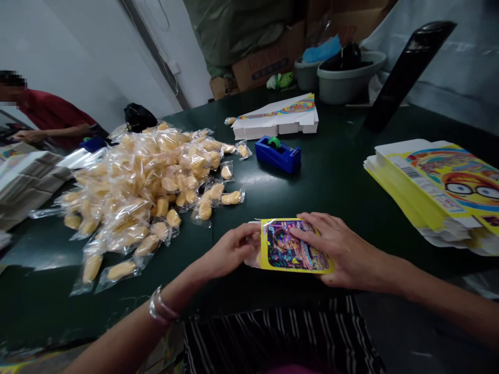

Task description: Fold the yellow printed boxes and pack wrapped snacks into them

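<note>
A small yellow printed cardboard box (295,245) with a colourful cartoon panel lies on the dark green table (343,208) between my hands. My left hand (233,250) grips its left end, where a white edge shows. My right hand (341,249) lies across its right part, fingers spread on the printed face. A heap of sealed clear packets (144,182) holding pale yellow pieces lies to the left, a little apart from my left hand. A silver bangle (159,306) circles my left wrist.
A blue tape dispenser (277,154) and a stack of flat printed cartons (276,118) stand ahead. More yellow flat cartons (436,187) lie at right, and pale flat cartons (27,182) at left. A co-worker's hand (29,136) works beyond the heap. Grey tubs (346,78) stand behind the table.
</note>
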### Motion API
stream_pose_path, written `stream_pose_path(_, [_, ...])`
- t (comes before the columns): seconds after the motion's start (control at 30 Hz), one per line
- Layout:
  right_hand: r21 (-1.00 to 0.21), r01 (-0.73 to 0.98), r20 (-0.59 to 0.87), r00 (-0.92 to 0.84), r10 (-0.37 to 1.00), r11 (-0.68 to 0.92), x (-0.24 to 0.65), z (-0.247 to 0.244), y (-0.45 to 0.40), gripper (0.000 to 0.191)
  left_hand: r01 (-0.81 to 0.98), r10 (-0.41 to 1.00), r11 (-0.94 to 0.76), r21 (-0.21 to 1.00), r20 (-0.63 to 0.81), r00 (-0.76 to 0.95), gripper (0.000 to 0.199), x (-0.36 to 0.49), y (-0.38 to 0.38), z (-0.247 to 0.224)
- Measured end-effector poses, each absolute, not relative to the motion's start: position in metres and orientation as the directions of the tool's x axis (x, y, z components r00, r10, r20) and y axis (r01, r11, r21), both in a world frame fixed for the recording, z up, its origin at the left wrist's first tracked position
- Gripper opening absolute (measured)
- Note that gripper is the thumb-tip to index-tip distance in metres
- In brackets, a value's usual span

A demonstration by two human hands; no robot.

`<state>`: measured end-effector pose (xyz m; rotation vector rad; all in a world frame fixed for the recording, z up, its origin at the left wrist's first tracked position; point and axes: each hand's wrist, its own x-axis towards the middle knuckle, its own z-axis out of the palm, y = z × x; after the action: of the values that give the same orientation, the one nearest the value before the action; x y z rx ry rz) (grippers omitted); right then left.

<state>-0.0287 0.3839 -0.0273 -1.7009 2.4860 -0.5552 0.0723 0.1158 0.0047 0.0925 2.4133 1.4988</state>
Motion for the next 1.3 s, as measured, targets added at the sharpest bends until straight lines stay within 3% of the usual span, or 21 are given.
stream_pose_path(0.07, [-0.328, -0.890, 0.140, -0.377, -0.916, 0.316, -0.028, -0.028, 0.384, 0.093, -0.274, 0.201, 0.104, 0.956, -0.290, -0.936, 0.037, 0.067, 0.122, -0.001])
stream_pose_path(0.1, [-0.323, -0.892, 0.142, -0.377, -0.915, 0.317, -0.028, -0.029, 0.384, 0.093, -0.298, 0.198, 0.034, 0.954, -0.299, -0.934, 0.036, 0.064, 0.122, -0.003])
stream_pose_path(0.13, [-0.319, -0.892, 0.146, -0.380, -0.913, 0.320, -0.027, -0.029, 0.384, 0.093, -0.270, 0.175, 0.082, 0.959, -0.281, -0.944, 0.034, 0.060, 0.120, -0.005])
stream_pose_path(0.2, [-0.315, -0.890, 0.150, -0.390, -0.909, 0.330, -0.026, -0.030, 0.384, 0.093, -0.139, 0.067, 0.396, 0.908, -0.179, -0.981, 0.026, 0.050, 0.108, -0.005])
stream_pose_path(0.3, [-0.315, -0.886, 0.133, -0.395, -0.909, 0.339, -0.025, -0.030, 0.383, 0.092, -0.044, -0.105, 0.781, 0.623, 0.061, -0.993, 0.021, 0.026, 0.083, 0.001])
stream_pose_path(0.37, [-0.314, -0.885, 0.118, -0.396, -0.911, 0.344, -0.025, -0.028, 0.383, 0.091, -0.041, -0.135, 0.854, 0.518, 0.146, -0.980, 0.021, 0.009, 0.070, 0.006])
stream_pose_path(0.53, [-0.325, -0.870, 0.084, -0.416, -0.905, 0.370, -0.026, -0.023, 0.383, 0.093, 0.059, -0.008, 0.948, 0.313, 0.209, -0.978, 0.019, 0.003, 0.068, 0.020])
stream_pose_path(0.63, [-0.335, -0.866, 0.080, -0.419, -0.905, 0.371, -0.025, -0.022, 0.382, 0.093, 0.089, 0.030, 0.962, 0.258, 0.225, -0.974, 0.020, 0.030, 0.081, 0.032])
stream_pose_path(0.7, [-0.335, -0.869, 0.093, -0.416, -0.904, 0.365, -0.025, -0.023, 0.381, 0.093, 0.096, 0.051, 0.948, 0.302, 0.154, -0.987, 0.017, 0.047, 0.093, 0.034])
stream_pose_path(0.83, [-0.319, -0.879, 0.140, -0.413, -0.900, 0.354, -0.023, -0.025, 0.380, 0.092, -0.097, -0.044, 0.745, 0.659, -0.097, -0.994, 0.010, 0.060, 0.119, 0.017])
stream_pose_path(0.9, [-0.305, -0.886, 0.181, -0.414, -0.892, 0.349, -0.023, -0.027, 0.382, 0.091, -0.185, -0.088, 0.620, 0.763, -0.166, -0.982, 0.002, 0.060, 0.126, 0.007])
stream_pose_path(0.93, [-0.297, -0.888, 0.203, -0.418, -0.885, 0.351, -0.023, -0.028, 0.384, 0.090, -0.215, -0.091, 0.553, 0.805, -0.199, -0.976, 0.008, 0.060, 0.128, 0.003])
stream_pose_path(1.0, [-0.282, -0.891, 0.246, -0.426, -0.871, 0.356, -0.024, -0.028, 0.386, 0.087, -0.313, -0.066, 0.257, 0.914, -0.307, -0.949, 0.026, 0.063, 0.130, 0.000])
stream_pose_path(1.07, [-0.261, -0.898, 0.288, -0.424, -0.859, 0.355, -0.023, -0.028, 0.386, 0.084, -0.379, 0.012, -0.129, 0.916, -0.381, -0.925, 0.039, 0.067, 0.131, 0.001])
stream_pose_path(1.13, [-0.236, -0.911, 0.336, -0.403, -0.851, 0.339, -0.019, -0.028, 0.382, 0.083, -0.419, 0.128, -0.380, 0.825, -0.401, -0.907, 0.038, 0.069, 0.133, 0.002])
stream_pose_path(1.23, [-0.200, -0.928, 0.387, -0.371, -0.844, 0.316, -0.007, -0.026, 0.372, 0.078, -0.531, 0.298, -0.389, 0.753, -0.442, -0.846, 0.035, 0.065, 0.134, 0.001])
stream_pose_path(1.3, [-0.201, -0.923, 0.369, -0.381, -0.848, 0.327, 0.000, -0.020, 0.366, 0.079, -0.579, 0.330, -0.331, 0.745, -0.484, -0.811, 0.036, 0.060, 0.131, 0.000])
